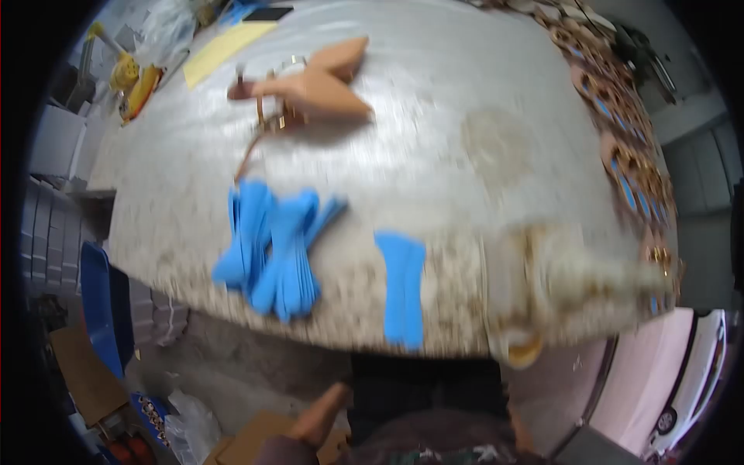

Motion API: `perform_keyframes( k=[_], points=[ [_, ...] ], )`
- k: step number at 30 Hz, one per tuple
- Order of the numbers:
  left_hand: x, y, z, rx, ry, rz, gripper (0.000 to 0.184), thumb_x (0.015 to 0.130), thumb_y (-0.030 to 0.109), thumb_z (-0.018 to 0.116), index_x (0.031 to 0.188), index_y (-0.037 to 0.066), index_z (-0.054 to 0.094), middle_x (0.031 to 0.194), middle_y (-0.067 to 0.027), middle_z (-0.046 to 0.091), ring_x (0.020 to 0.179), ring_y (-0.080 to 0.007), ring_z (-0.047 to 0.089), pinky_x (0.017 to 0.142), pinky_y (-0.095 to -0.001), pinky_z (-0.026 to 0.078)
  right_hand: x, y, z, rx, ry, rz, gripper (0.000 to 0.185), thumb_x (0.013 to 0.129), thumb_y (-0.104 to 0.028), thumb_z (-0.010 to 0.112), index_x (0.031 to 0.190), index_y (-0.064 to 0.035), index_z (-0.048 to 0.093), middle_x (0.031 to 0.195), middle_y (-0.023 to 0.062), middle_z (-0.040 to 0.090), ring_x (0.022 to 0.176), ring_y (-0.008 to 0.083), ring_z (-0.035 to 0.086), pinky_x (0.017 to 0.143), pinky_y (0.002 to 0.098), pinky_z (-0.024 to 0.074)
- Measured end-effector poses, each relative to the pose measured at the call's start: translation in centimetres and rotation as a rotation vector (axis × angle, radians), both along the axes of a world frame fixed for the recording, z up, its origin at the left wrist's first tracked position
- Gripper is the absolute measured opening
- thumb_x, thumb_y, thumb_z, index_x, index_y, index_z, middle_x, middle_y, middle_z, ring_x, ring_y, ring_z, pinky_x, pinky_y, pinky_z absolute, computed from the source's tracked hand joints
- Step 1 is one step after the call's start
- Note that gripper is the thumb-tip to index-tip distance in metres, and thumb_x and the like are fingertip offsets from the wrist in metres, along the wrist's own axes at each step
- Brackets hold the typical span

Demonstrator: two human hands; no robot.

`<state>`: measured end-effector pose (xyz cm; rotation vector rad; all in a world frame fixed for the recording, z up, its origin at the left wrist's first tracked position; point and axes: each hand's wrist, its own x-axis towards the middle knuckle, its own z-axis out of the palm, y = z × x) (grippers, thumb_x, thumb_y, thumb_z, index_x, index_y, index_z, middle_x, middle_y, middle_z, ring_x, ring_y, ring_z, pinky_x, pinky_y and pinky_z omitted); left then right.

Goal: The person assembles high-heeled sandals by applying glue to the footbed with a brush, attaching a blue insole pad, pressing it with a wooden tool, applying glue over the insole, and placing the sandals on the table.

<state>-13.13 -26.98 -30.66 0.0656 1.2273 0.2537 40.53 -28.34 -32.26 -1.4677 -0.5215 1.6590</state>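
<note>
My left hand (pixel 329 403) hangs low in front of the table edge, by my dark trousers. Its fingers are hidden or blurred. Of my right hand (pixel 521 432) only a sliver of skin shows beside my body. Nothing can be seen held in either. On the table's near side lie a fanned pile of blue insole-shaped pieces (pixel 287 256) and a separate pair of blue pieces (pixel 403 287) side by side. Farther back, a pair of tan pointed shoes (pixel 325 93) with straps and gold buckles lies on its side.
A smeared, glue-stained container (pixel 573 271) stands at the near right. Rows of tan strapped shoes (pixel 632 170) with blue inside line the right edge. Yellow paper (pixel 225 53) and a flat black object (pixel 268 14) lie at the back left. A blue bin (pixel 106 310) stands left.
</note>
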Motion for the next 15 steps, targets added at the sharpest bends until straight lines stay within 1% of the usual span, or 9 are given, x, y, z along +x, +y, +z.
perform_keyframes(
  k=[1,2,6,8,10,12,15],
  points=[
    [0.0,2.0,-1.5,0.146,-0.159,0.047,0.066,0.100,0.051,0.041,0.151,0.012,0.030,0.157,-0.0093,0.027,0.144,-0.0241,0.025,0.115,-0.0376,0.025,-0.9,4.1,-1.7,0.032,-0.039,0.031,0.034,0.100,-0.015,0.044,0.130,-0.0006,0.052,0.114,0.0095,0.065,0.111,0.0203,0.059,0.095,0.0346,0.0456],
    [-1.7,6.6,-5.1,0.158,-0.144,0.060,0.066,0.100,0.051,0.041,0.151,0.012,0.030,0.157,-0.0093,0.027,0.144,-0.0241,0.025,0.115,-0.0376,0.025,-1.5,6.8,-2.8,0.050,-0.082,0.060,0.034,0.100,-0.016,0.045,0.130,-0.0008,0.052,0.115,0.0098,0.065,0.111,0.0206,0.059,0.095,0.0348,0.0457],
    [-4.8,10.4,-7.7,0.294,0.090,-0.083,0.060,0.097,0.045,0.045,0.143,0.009,0.036,0.147,-0.0119,0.035,0.134,-0.0267,0.034,0.107,-0.0393,0.030,-4.4,4.2,-1.1,0.008,-0.275,0.109,0.035,0.099,-0.017,0.047,0.130,-0.0017,0.053,0.117,0.0110,0.064,0.111,0.0215,0.059,0.095,0.0358,0.0461],
    [-5.6,13.1,-7.5,0.396,0.199,-0.161,0.057,0.095,0.043,0.048,0.139,0.007,0.040,0.142,-0.0132,0.040,0.129,-0.0280,0.038,0.104,-0.0401,0.033,-5.7,3.5,-0.5,0.018,-0.377,0.128,0.036,0.098,-0.017,0.048,0.130,-0.0022,0.053,0.118,0.0115,0.064,0.111,0.0219,0.059,0.095,0.0363,0.0464],
    [-7.0,16.4,-7.1,0.522,0.323,-0.241,0.054,0.094,0.040,0.050,0.134,0.005,0.043,0.137,-0.0145,0.044,0.124,-0.0293,0.042,0.100,-0.0409,0.036,-7.6,3.4,-1.5,0.051,-0.468,0.140,0.037,0.097,-0.018,0.050,0.130,-0.0027,0.053,0.119,0.0121,0.064,0.111,0.0224,0.060,0.094,0.0368,0.0466],
    [-8.6,18.5,-6.5,0.652,0.445,-0.330,0.051,0.093,0.037,0.052,0.130,0.004,0.047,0.131,-0.0158,0.048,0.119,-0.0306,0.046,0.096,-0.0417,0.039,-10.0,1.9,-3.3,0.084,-0.560,0.138,0.037,0.097,-0.019,0.051,0.130,-0.0031,0.053,0.120,0.0127,0.064,0.112,0.0229,0.060,0.094,0.0373,0.0468],
    [-12.2,21.4,-5.5,0.892,0.621,-0.490,0.047,0.091,0.033,0.055,0.124,0.001,0.052,0.124,-0.0177,0.054,0.111,-0.0326,0.053,0.091,-0.0429,0.043,-16.3,-0.9,-7.2,0.140,-0.703,0.081,0.038,0.095,-0.020,0.052,0.130,-0.0038,0.054,0.121,0.0136,0.064,0.112,0.0235,0.060,0.094,0.0380,0.0471]
  ],
)
